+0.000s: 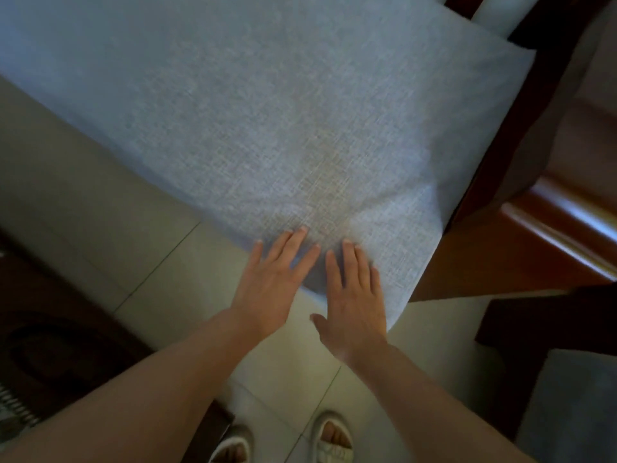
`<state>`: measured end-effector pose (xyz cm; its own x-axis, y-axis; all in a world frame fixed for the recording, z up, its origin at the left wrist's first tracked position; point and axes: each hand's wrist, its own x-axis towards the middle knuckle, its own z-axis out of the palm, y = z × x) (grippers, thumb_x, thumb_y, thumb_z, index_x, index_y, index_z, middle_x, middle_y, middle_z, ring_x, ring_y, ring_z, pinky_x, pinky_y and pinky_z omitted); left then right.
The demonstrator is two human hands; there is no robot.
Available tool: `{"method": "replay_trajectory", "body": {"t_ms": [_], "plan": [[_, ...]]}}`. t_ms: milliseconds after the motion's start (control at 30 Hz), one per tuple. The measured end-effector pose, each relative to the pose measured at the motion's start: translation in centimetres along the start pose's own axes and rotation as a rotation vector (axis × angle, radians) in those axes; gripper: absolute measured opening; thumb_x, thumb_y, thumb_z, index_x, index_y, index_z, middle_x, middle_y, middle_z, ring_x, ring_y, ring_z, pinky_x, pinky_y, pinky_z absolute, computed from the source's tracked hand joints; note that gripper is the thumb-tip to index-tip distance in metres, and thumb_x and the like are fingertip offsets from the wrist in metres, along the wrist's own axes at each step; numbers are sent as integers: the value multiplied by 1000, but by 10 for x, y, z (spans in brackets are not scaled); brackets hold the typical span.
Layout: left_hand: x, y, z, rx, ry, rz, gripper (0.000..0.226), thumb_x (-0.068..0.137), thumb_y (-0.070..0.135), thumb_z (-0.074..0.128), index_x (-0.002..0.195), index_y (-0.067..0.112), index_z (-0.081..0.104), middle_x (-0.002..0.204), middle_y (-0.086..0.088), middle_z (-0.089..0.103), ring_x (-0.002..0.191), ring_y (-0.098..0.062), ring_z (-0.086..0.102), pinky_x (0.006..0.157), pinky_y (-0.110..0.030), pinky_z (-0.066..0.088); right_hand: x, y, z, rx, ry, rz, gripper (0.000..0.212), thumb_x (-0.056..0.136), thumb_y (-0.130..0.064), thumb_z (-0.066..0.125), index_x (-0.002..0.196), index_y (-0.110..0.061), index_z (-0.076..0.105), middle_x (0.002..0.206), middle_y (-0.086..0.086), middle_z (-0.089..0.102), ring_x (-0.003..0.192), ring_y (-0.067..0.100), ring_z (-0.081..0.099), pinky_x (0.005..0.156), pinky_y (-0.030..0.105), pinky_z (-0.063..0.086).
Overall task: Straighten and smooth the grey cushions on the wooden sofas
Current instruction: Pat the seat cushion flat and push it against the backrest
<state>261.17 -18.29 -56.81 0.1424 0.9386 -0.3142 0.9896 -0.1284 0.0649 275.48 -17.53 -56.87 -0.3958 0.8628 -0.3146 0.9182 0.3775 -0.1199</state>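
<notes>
A large grey woven seat cushion fills the upper middle of the head view, lying on a wooden sofa whose glossy brown arm shows at the right. My left hand lies flat with straight fingers on the cushion's front edge. Close beside it, my right hand rests flat on the same front corner, fingers straight and pointing up the fabric. Faint creases run from the fingertips toward the cushion's right edge.
Pale tiled floor spreads to the left and below the cushion. A dark wooden piece of furniture sits at the lower left. Another dark piece with a grey cushion is at the lower right. My slippered feet stand on the tiles.
</notes>
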Motion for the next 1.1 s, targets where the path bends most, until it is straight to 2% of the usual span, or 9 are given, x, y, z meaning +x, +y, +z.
{"method": "replay_trajectory", "body": {"t_ms": [67, 200, 300, 400, 567, 700, 833, 933, 1100], "plan": [[3, -4, 5, 30, 78, 43, 99, 76, 21, 73, 152, 25, 9, 159, -7, -1, 145, -24, 9, 113, -48, 18, 3, -7, 7, -48, 64, 75, 108, 64, -35, 83, 150, -10, 22, 157, 19, 11, 145, 34, 7, 115, 47, 9], [15, -17, 18, 26, 303, 133, 81, 51, 8, 82, 127, 12, 53, 133, -14, 50, 117, -31, 48, 93, -51, 41, 3, -6, 18, -219, 96, 87, 107, 74, -24, 72, 150, -8, -2, 155, 21, 6, 143, 36, 4, 115, 48, 9], [21, -12, 31, 53, 497, 252, 46, 75, 12, 61, 120, 7, 53, 121, -16, 55, 105, -34, 53, 85, -45, 42, -3, 3, 32, -299, 187, 153, 106, 59, -27, 78, 142, -4, 18, 136, 19, 29, 127, 35, 28, 105, 48, 34], [26, -1, 43, 45, 587, 328, 34, 82, 9, 37, 114, 7, 51, 111, -13, 57, 97, -30, 53, 77, -39, 38, -2, 14, 45, -399, 280, 114, 88, 66, -30, 73, 136, -2, 28, 124, 18, 36, 115, 34, 36, 96, 45, 38], [35, -4, 48, -23, 651, 390, 30, 69, 3, 45, 95, 8, 60, 96, -7, 59, 88, -24, 47, 71, -33, 32, 1, 17, 54, -437, 530, 45, 26, 83, -10, 40, 108, -4, 45, 94, 13, 45, 86, 30, 36, 75, 39, 30], [24, 7, 52, -84, 701, 314, 22, 76, 1, 48, 95, 7, 58, 97, -10, 58, 85, -27, 48, 70, -34, 32, -7, 13, 58, -420, 565, 52, 35, 84, -6, 25, 115, -4, 42, 100, 13, 41, 93, 31, 38, 80, 40, 32], [4, 20, 71, -61, 682, 233, 63, 60, 0, 65, 119, 9, 47, 123, -16, 49, 109, -32, 45, 90, -45, 36, -23, 24, 67, -389, 559, -13, 55, 85, -15, 39, 138, -1, 31, 125, 17, 37, 116, 35, 37, 98, 48, 38], [-9, 36, 90, -63, 611, 105, 88, 55, 4, 74, 135, 13, 37, 140, -14, 36, 129, -32, 37, 103, -58, 30, -30, 33, 80, -378, 567, -62, 58, 91, -18, 32, 146, -2, 20, 140, 19, 30, 132, 37, 28, 111, 51, 23], [2, 65, 120, -179, 728, -48, 95, 58, 7, 77, 139, 14, 30, 150, -12, 23, 141, -30, 21, 106, -61, 22, -35, 46, 106, -400, 632, -138, 57, 94, -14, 24, 149, -7, 12, 153, 21, 14, 142, 37, 13, 116, 50, 5]]}}
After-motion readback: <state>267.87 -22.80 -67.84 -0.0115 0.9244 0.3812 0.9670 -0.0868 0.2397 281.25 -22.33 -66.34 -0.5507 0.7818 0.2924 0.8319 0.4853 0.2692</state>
